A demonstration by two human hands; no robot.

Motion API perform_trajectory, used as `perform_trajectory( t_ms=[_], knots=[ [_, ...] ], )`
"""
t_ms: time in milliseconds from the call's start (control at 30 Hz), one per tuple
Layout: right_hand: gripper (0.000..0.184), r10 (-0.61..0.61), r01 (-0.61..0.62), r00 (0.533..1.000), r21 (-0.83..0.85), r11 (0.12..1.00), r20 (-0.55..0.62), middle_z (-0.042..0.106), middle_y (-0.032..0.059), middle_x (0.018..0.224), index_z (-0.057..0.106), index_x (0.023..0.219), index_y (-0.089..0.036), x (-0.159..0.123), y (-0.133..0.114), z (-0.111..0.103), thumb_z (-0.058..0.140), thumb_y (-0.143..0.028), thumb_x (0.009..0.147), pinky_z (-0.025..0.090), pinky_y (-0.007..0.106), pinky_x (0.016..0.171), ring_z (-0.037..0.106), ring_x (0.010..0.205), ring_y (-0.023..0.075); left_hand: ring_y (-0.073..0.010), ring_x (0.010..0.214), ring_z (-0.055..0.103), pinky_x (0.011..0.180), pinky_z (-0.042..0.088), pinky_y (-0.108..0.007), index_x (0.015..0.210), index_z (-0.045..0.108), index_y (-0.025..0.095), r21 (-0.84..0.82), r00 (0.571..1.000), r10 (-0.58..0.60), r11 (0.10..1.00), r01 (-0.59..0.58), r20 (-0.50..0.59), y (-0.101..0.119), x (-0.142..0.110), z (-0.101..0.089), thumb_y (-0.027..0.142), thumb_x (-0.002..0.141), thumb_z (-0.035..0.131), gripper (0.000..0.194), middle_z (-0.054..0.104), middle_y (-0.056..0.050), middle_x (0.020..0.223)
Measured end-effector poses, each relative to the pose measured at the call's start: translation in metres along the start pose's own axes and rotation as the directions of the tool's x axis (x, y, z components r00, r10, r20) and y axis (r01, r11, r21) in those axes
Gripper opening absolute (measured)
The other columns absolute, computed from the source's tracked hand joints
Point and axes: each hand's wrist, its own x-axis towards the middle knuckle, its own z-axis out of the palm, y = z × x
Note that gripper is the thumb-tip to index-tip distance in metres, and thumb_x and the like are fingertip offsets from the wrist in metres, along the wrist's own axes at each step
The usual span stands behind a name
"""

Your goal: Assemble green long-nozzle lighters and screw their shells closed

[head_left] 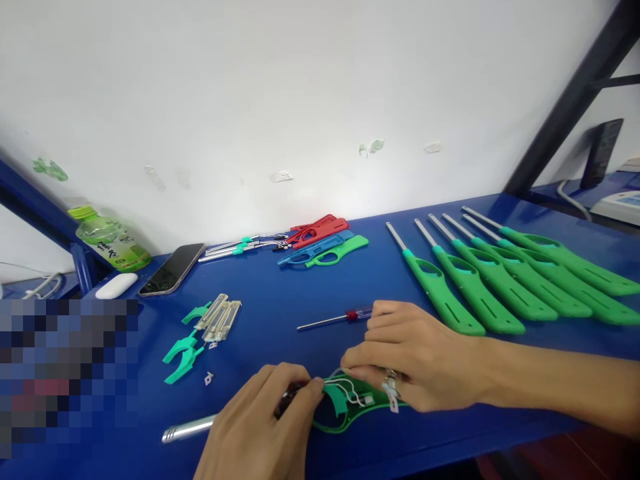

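Note:
A green lighter shell half [350,420] lies open-side up at the front of the table, with white wires [353,390] and a teal trigger [339,400] inside. My left hand [260,423] closes around its front end, where a silver metal tube [189,429] sticks out to the left. Over the handle end, my right hand [415,357] has its fingers pinched together. Under them shows a small metal valve piece [391,380] with a white tab [394,403]; the rest of it is hidden by the fingers. A screwdriver [325,323] lies just behind my right hand.
Several assembled green lighters [445,293] lie at the right. Teal triggers [183,353] and clear gas tanks [220,319] lie at left. Red shells [323,232], a blue shell [315,250] and metal tubes [240,247] sit by the wall, a phone [173,269] and bottle [113,240] back left.

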Motion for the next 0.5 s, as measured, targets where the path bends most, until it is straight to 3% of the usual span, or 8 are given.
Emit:
perform_trajectory(
  t_ms=[333, 500],
  knots=[
    [0.022, 0.021, -0.022, 0.999, -0.025, 0.999, -0.038, 0.069, -0.0047, 0.069, 0.071, 0.108, -0.018, -0.0006, -0.0026, 0.0017, 0.049, -0.02, 0.11, 0.033, 0.032, 0.066, 0.051, 0.056, 0.0113, -0.0171, 0.076, 0.072, 0.061, 0.062, -0.027, 0.111, 0.063, 0.023, 0.047, 0.999, 0.02, 0.999, -0.021, 0.032, -0.0013, -0.0003, -0.0006, 0.005, 0.098, 0.046, 0.029, 0.069, -0.003, 0.1],
    [0.024, 0.01, -0.012, 0.998, -0.038, 0.999, -0.055, 0.064, -0.0052, 0.064, 0.073, 0.107, -0.017, -0.0001, -0.0036, 0.0013, 0.049, -0.02, 0.11, 0.033, 0.032, 0.064, 0.047, 0.053, 0.0118, -0.0173, 0.079, 0.074, 0.059, 0.06, -0.025, 0.117, 0.062, 0.021, 0.134, 0.999, 0.037, 0.99, -0.04, 0.026, 0.0056, -0.0004, -0.0002, -0.003, 0.088, 0.042, 0.043, 0.069, -0.004, 0.101]
  ],
)
